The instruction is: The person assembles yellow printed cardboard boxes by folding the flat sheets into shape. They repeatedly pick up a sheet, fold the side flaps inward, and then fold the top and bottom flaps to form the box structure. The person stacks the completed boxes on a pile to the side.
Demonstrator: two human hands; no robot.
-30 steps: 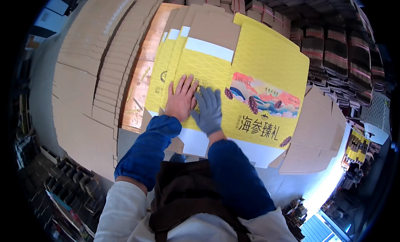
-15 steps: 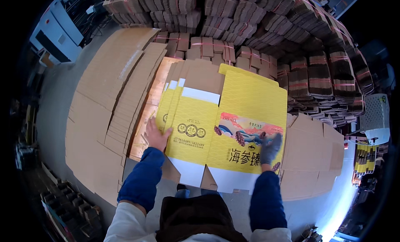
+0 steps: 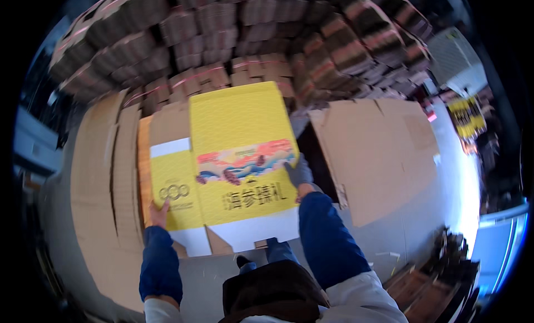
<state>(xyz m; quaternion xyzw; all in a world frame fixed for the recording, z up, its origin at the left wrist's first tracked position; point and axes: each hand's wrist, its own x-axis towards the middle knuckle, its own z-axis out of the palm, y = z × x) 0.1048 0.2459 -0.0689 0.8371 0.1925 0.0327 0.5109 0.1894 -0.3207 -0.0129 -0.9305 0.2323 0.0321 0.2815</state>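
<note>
A flat yellow cardboard box blank (image 3: 245, 114), printed with a pink and blue landscape and dark lettering, lies in front of me with white flaps toward my body. My bare left hand (image 3: 160, 213) is at its left edge, thumb on the printed face and fingers along the side. On the opposite edge, my right hand (image 3: 298, 172) in a grey glove holds with its thumb over the top; some fingers are hidden or blurred. Any sheets underneath are largely covered by this blank.
Brown cardboard sheets (image 3: 92, 184) lie to the left, beside a strip of wooden tabletop (image 3: 144, 173). Another brown cardboard pile (image 3: 378, 150) lies to the right, across a dark gap. Strapped cardboard bundles (image 3: 211, 23) are stacked behind. Wooden pallets (image 3: 425, 295) stand at lower right.
The view has swung to the right. The blank has shifted left over the staggered yellow sheets, opening a gap beside the right brown pile. My right hand went from its face to its right edge.
</note>
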